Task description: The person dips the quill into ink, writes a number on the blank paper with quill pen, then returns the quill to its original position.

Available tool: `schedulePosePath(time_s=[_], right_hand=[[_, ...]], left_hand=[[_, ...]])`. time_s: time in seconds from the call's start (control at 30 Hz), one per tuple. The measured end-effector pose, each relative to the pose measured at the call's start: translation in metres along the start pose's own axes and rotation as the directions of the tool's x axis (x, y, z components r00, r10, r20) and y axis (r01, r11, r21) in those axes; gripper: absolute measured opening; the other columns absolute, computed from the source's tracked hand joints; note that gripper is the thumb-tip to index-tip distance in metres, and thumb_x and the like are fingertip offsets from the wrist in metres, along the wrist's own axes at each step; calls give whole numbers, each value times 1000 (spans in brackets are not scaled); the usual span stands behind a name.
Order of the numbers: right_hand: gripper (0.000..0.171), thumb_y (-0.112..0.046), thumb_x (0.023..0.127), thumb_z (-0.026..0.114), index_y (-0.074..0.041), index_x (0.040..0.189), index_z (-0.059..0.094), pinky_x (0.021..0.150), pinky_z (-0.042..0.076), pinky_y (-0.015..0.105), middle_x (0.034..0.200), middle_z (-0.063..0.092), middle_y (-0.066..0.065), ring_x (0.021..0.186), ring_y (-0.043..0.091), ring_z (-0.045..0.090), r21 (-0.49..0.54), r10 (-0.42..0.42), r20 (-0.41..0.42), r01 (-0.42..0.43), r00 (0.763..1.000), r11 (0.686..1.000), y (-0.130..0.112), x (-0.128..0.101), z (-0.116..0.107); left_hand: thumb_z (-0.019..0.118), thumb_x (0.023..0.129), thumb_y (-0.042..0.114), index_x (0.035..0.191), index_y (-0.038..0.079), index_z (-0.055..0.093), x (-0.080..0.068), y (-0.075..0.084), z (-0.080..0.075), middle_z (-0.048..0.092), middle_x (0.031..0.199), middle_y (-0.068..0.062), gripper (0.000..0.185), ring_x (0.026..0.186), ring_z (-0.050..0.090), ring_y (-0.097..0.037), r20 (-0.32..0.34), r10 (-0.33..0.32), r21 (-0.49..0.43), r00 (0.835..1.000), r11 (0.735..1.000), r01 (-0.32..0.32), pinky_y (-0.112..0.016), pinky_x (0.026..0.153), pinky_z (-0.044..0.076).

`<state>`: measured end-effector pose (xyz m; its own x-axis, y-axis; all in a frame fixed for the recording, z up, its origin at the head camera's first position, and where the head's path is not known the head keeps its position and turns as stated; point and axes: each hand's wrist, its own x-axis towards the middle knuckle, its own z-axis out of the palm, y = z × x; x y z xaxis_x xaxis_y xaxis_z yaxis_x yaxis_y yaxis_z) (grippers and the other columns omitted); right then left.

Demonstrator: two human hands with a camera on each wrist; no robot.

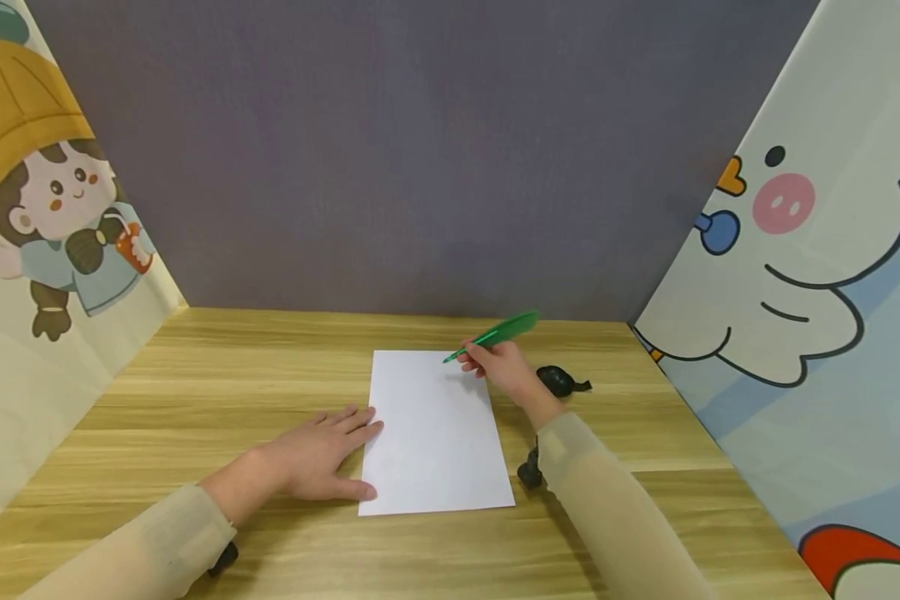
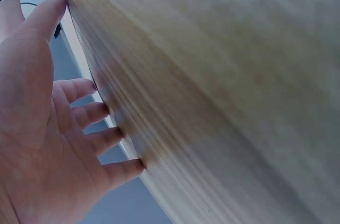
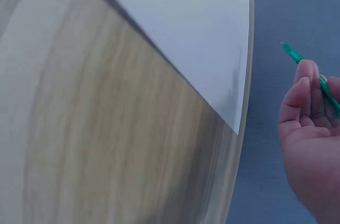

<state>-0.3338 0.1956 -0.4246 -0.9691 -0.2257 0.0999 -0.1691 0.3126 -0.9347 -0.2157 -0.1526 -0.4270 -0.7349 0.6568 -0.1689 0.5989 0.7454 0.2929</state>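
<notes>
A white sheet of paper (image 1: 431,442) lies on the wooden table, its right side also showing in the right wrist view. Over its top right corner, my right hand (image 1: 504,371) pinches a green feather pen (image 1: 498,332). The pen's feather end points up and to the right. In the right wrist view, the bare tip of the pen (image 3: 291,51) shows above the table surface, apart from the paper. My left hand (image 1: 318,457) rests with spread fingers at the paper's left edge; thumb and fingertips overlap the sheet there. In the left wrist view the left hand (image 2: 58,139) has its fingertips against the tabletop.
Beside the right wrist, a dark rounded object with a short tail (image 1: 557,381) lies on the table (image 1: 270,350). Another dark piece (image 1: 529,471) shows by the right sleeve. A grey panel (image 1: 420,150) stands behind, with cartoon-printed panels (image 1: 855,350) at both sides.
</notes>
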Motion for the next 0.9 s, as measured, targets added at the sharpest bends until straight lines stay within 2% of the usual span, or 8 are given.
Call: schedulePosePath(time_s=[0.27, 0.5, 0.67, 0.9], right_hand=[[39, -16, 115, 58, 12, 141, 65, 76, 60, 25, 110, 82, 14, 87, 9, 75, 13, 3, 16, -3, 1000, 1000, 0, 6, 7], [38, -15, 116, 57, 11, 142, 64, 79, 60, 26, 116, 80, 21, 89, 9, 75, 15, 23, 14, -24, 1000, 1000, -2, 6, 13], [38, -17, 116, 58, 10, 141, 66, 79, 60, 26, 116, 81, 20, 90, 10, 76, 7, 40, 8, -40, 999, 999, -1, 7, 16], [37, -13, 114, 60, 13, 139, 66, 80, 64, 26, 113, 81, 21, 89, 11, 77, 53, 55, 13, -56, 998, 997, 0, 8, 20]], left_hand=[[62, 98, 79, 172, 10, 37, -1, 0, 0, 29, 181, -17, 105, 168, 26, -46, -8, 0, 13, 1000, 1000, 0, -73, 130, 29], [63, 98, 79, 172, 10, 37, -1, 0, 0, 29, 181, -16, 105, 168, 26, -45, -6, -5, 8, 1000, 1000, 5, -73, 131, 28], [62, 97, 80, 172, 11, 37, -1, 0, 0, 28, 182, -15, 105, 168, 25, -45, -1, -8, 7, 1000, 1000, 8, -72, 131, 28], [62, 98, 80, 173, 11, 36, 0, 0, 0, 27, 182, -16, 105, 168, 25, -45, 2, -6, 8, 1000, 1000, 6, -72, 132, 27]])
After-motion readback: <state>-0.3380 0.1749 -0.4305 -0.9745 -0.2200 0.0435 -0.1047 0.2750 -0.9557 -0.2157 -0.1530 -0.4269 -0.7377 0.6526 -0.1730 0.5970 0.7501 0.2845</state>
